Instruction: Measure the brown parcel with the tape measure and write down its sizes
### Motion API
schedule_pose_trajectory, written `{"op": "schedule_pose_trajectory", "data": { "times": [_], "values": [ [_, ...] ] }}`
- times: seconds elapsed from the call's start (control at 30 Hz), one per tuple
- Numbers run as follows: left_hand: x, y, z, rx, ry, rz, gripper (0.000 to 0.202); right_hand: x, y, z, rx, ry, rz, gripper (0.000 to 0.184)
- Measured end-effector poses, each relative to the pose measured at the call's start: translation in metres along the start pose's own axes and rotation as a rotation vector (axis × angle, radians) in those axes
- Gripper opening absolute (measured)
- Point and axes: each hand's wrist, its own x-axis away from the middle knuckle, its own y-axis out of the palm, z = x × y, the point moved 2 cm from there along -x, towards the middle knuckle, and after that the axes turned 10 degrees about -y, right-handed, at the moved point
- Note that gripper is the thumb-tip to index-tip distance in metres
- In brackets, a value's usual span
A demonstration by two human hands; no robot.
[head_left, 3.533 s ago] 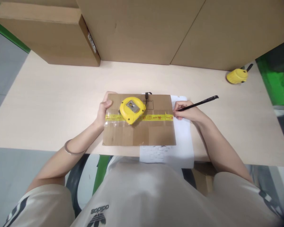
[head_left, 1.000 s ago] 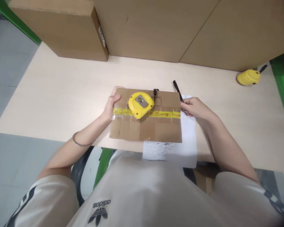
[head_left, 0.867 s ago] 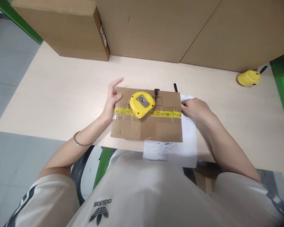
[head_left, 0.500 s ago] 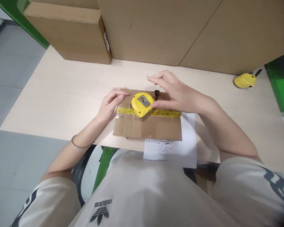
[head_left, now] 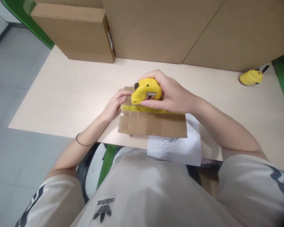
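Note:
A flat piece of cardboard (head_left: 153, 124) with a yellow printed tape strip lies near the table's front edge. My right hand (head_left: 172, 94) is closed round a yellow tape measure (head_left: 145, 90), lifted a little above the cardboard's far edge. My left hand (head_left: 115, 104) rests at the cardboard's far left corner, fingers curled against it right beside the tape measure. A white printed sheet of paper (head_left: 177, 148) sticks out from under the cardboard on the right and over the table edge. No pen shows.
Large cardboard boxes (head_left: 82, 34) stand along the back of the pale wooden table (head_left: 68, 91). A second yellow tape measure (head_left: 249, 77) lies at the far right. Grey floor lies to the left, green surfaces at the edges.
My right hand put the pen down, reached over the cardboard and picked up the yellow tape measure. My left hand stayed at the cardboard's left corner. The view shifted slightly.

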Motion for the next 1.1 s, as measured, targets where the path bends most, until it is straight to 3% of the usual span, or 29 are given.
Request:
{"op": "schedule_pose_trajectory", "data": {
  "times": [0.23,0.33,0.5,0.67,0.77,0.9,1.1],
  "values": [
    [-0.001,0.007,0.004,0.108,-0.064,0.107,0.078,-0.035,0.033,-0.039,0.292,0.102,-0.221,0.041],
    [0.0,0.005,0.004,0.101,-0.044,0.021,0.075,-0.029,0.034,-0.037,0.31,0.115,-0.213,0.041],
    [-0.001,-0.007,0.001,-0.066,0.054,-0.077,0.041,0.022,0.0,-0.018,0.278,0.164,-0.065,0.041],
    [0.0,-0.011,0.0,-0.064,0.03,-0.096,0.038,0.102,-0.049,-0.006,0.23,0.237,0.181,0.03],
    [0.001,-0.01,0.004,-0.088,0.041,-0.101,0.04,0.138,-0.059,0.0,0.209,0.348,0.272,0.031],
    [0.001,-0.009,0.008,-0.087,0.043,-0.087,0.038,0.153,-0.051,0.006,0.188,0.39,0.258,0.033],
    [0.0,-0.01,0.008,-0.075,0.021,-0.097,0.039,0.139,-0.058,-0.008,0.233,0.39,0.167,0.029]
  ]
}}
